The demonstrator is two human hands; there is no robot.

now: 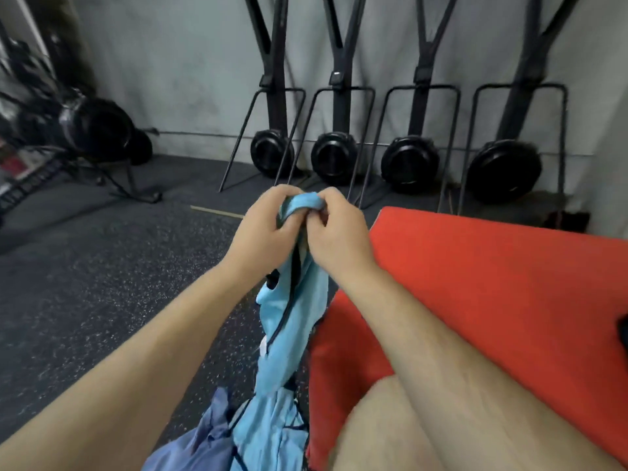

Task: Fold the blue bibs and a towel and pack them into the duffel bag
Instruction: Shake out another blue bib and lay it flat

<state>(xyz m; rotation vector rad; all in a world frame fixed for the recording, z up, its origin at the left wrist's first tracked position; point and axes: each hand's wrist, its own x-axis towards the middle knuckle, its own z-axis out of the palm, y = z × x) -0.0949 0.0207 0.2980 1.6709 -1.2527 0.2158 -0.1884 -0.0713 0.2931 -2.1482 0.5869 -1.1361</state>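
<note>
A light blue bib point(292, 328) with dark trim hangs twisted from both my hands, held up in front of me over the floor. My left hand point(261, 229) and my right hand point(336, 232) grip its top edge side by side, fingers closed on the cloth. The bib's lower part runs down into a heap of more light blue cloth point(272, 433) at the bottom of the view. A darker blue-purple cloth point(204, 440) lies beside that heap on the left. No duffel bag is visible.
A red padded mat or box point(492, 283) stands right of the bib, with my bare knee point(384, 430) against it. Several black machines point(336, 158) lean on the grey wall behind. More dark equipment point(95, 130) is at the left. The floor point(102, 283) is dark speckled rubber.
</note>
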